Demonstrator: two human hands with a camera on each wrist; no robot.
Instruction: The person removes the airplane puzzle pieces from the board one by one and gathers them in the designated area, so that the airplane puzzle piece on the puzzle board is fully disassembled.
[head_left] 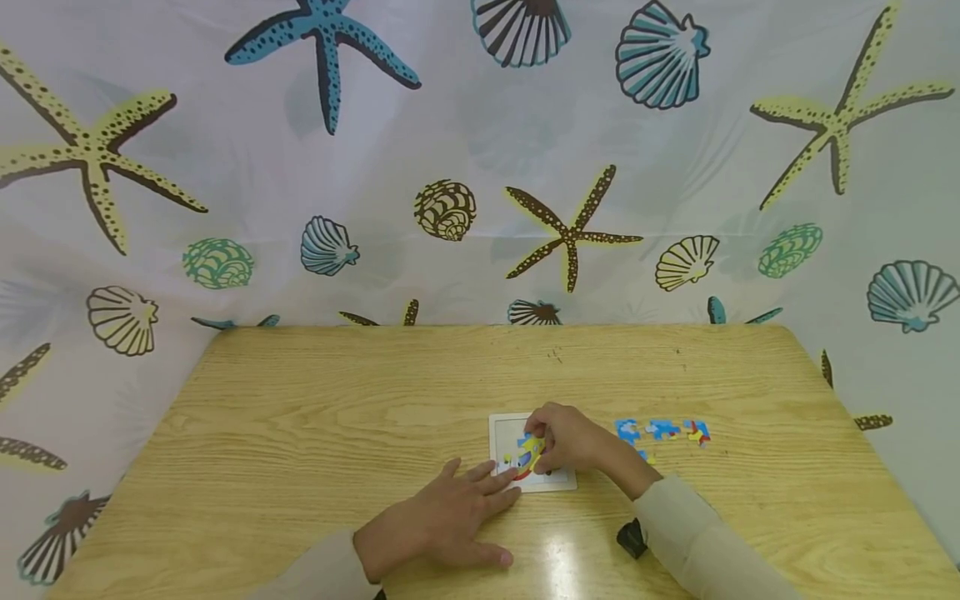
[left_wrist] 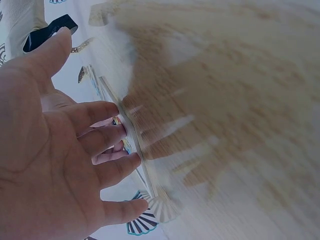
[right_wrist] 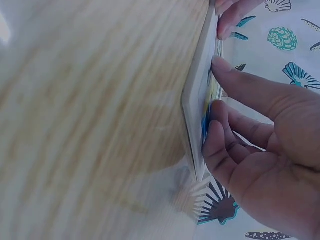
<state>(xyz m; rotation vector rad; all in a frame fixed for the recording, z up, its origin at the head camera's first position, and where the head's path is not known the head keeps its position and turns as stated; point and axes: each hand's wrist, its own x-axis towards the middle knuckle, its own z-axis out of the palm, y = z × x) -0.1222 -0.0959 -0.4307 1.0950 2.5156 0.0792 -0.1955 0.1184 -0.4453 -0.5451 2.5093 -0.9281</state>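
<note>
White puzzle tray (head_left: 492,435) lay on table (head_left: 337,400), at both hands' fingertips. Left hand (head_left: 452,512) outstretched at near-left corner; right hand (head_left: 572,437) curled over inset pieces (head_left: 527,459), grip unclear. Loose pieces (head_left: 662,428) lay rightward, nearer right hand.

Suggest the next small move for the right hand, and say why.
Perhaps the right hand should gently settle the puzzle pieces at its fingertips into the white tray: its curled fingers and thumb are on them, the left hand touches the tray's edge, and loose pieces lie to the right.
</note>
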